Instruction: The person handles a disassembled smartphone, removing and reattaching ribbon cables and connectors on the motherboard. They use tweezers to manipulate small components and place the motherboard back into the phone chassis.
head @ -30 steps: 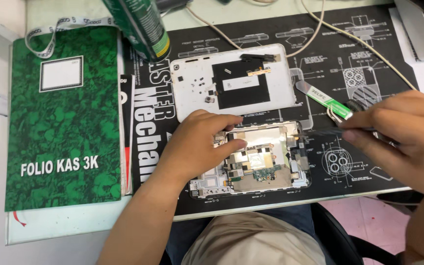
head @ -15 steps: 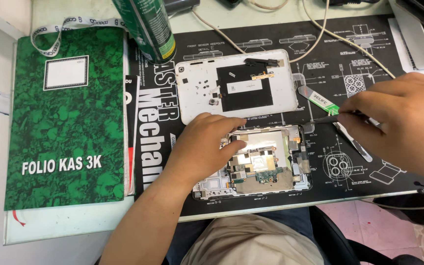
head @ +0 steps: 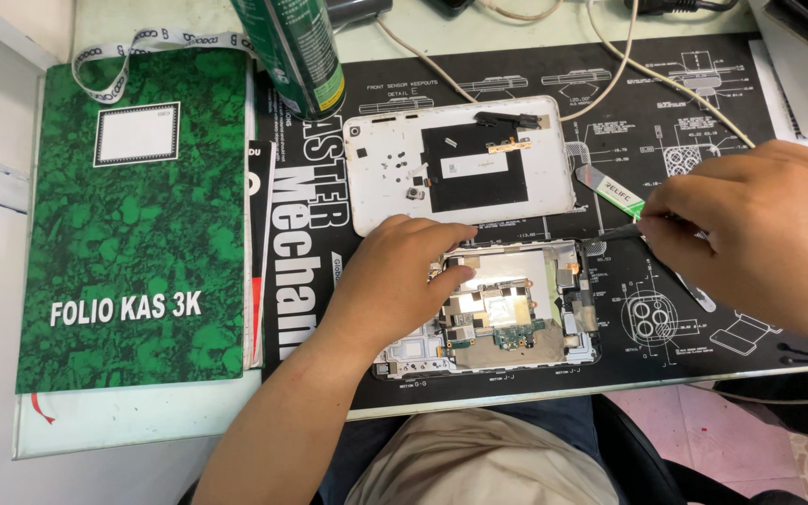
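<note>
Two hands show: the left hand (head: pixel 395 281) at the frame's centre and the right hand (head: pixel 750 234) at the right. One opened tablet body (head: pixel 507 318) lies at lower centre, and one white back cover (head: pixel 460 164) lies above it. There is one green ledger book (head: pixel 133 215) at the left, one green spray can (head: pixel 292 51) at the top, one black printed mat (head: pixel 685 103), and one green-tipped tool (head: pixel 610 192).

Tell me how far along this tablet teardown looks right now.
Done: the white back cover is off, lying on the black mat above the opened tablet, circuit boards exposed. In hand: the left hand presses on the tablet's left side, while the right hand brings a thin tool to its upper right corner. Left: the boards sit in the frame.
</note>
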